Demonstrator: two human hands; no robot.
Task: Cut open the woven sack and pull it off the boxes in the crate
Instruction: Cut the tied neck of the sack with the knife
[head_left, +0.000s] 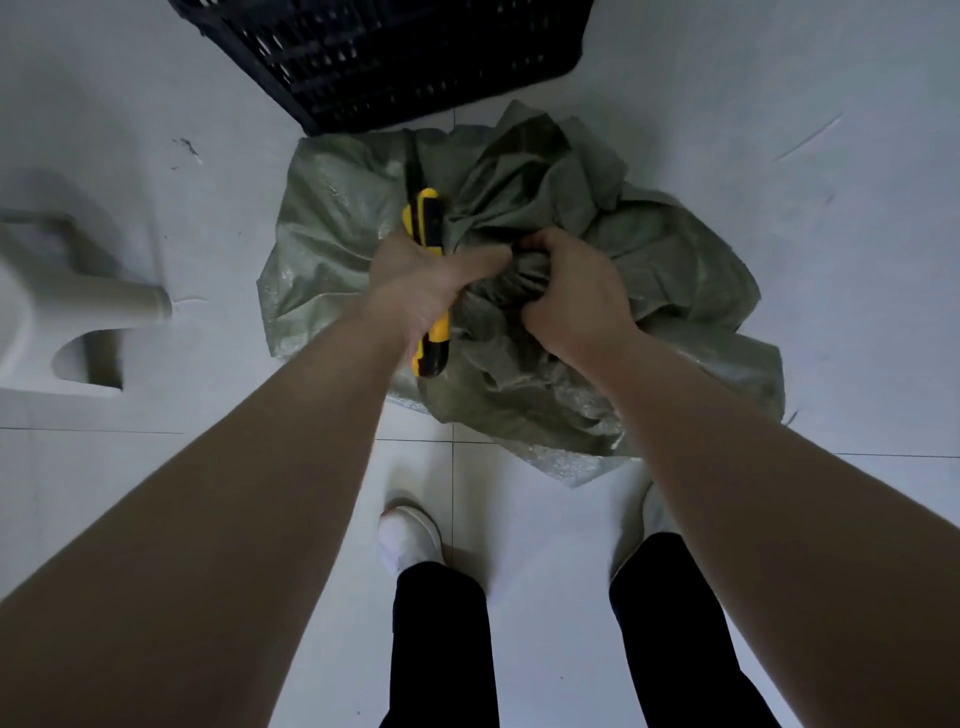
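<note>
sack: crumpled green woven sack (519, 291) on the floor (779, 156), centre frame
left hand (421, 280): grips yellow-black utility knife (428, 280), thumb on sack
right hand (571, 291): clutches bunched sack
crate: black crate (384, 52), top of frame

left hand (428, 283) clenched, right hand (571, 293) clenched

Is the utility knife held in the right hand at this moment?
No, the yellow-and-black utility knife is held in the left hand, while the right hand grips the bunched green sack.
</note>
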